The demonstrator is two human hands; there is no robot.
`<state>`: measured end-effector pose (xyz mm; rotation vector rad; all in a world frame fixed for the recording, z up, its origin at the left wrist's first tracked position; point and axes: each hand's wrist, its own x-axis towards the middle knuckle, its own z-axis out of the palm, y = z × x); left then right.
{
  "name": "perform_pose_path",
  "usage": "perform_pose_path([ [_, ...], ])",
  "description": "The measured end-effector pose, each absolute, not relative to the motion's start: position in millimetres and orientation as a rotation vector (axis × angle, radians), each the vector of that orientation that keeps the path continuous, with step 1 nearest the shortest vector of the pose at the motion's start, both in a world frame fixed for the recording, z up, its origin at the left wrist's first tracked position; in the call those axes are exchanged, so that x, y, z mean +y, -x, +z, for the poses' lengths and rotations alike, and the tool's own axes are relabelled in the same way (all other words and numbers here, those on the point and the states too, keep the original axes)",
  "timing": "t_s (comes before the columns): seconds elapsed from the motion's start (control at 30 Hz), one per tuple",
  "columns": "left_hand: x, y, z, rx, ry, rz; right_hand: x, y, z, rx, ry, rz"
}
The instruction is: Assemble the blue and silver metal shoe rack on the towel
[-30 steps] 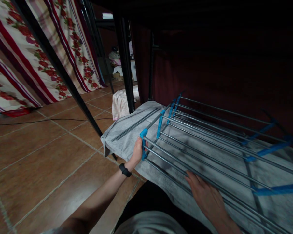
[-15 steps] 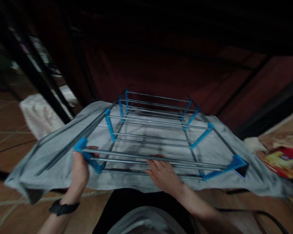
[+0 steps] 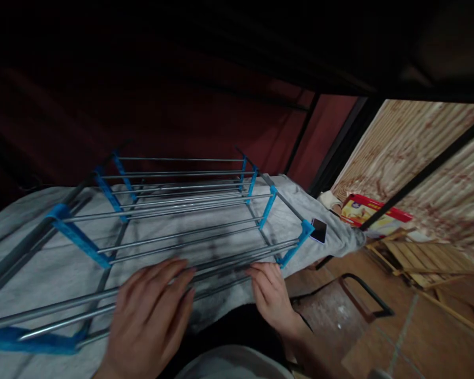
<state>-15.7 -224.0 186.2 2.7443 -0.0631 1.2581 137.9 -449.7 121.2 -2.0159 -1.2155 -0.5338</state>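
Observation:
A rack of grey metal tubes with blue plastic connectors, resembling a shoe rack (image 3: 189,202), lies across a grey cloth (image 3: 205,231). My left hand (image 3: 150,310) is over the front tubes near the middle, palm down, its fingers stretched out and slightly bent; whether they touch the tubes is hard to tell. Farther right, my right hand (image 3: 270,295) has its fingers bent closely together around a front tube, close to the right blue connector (image 3: 296,243). The fingertips are partly hidden. The rack's front left connector (image 3: 35,339) shows at the lower left.
A dark phone (image 3: 318,230) lies on the cloth right of the rack. Beyond are a red and yellow box (image 3: 373,210) and a wooden slatted piece (image 3: 430,258). A black bent tube (image 3: 369,292) stands above the tiled floor. Dark red panels rise behind the rack.
The view has swung right. My left hand has left the front left connector and is now over the middle of the front tubes. My right hand has slid right along them.

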Motion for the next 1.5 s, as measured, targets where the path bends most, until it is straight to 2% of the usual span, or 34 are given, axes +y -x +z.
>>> perform_pose_path([
  [0.1, -262, -41, 202, -0.138, -2.886, 1.01, -473, -165, 129, -0.837, 1.988, -0.769],
  [0.2, -296, -97, 196, -0.19, -2.919, 0.697, -498, -205, 132, -0.466, 1.896, -0.87],
  [0.4, -332, -152, 181, -0.285, -2.934, 0.337, -522, -262, 117, -0.34, 1.754, -0.435],
  [0.73, -335, -165, 199, -0.24, -2.947, 0.296, -514, -260, 109, -0.355, 1.756, -0.44],
  [1.0, -339, -163, 202, -0.211, -2.982, 0.164, -510, -257, 112, -0.373, 1.768, -0.474],
  [1.5, -338, -160, 193, -0.206, -2.979, 0.153, -508, -259, 107, -0.374, 1.741, -0.468],
])
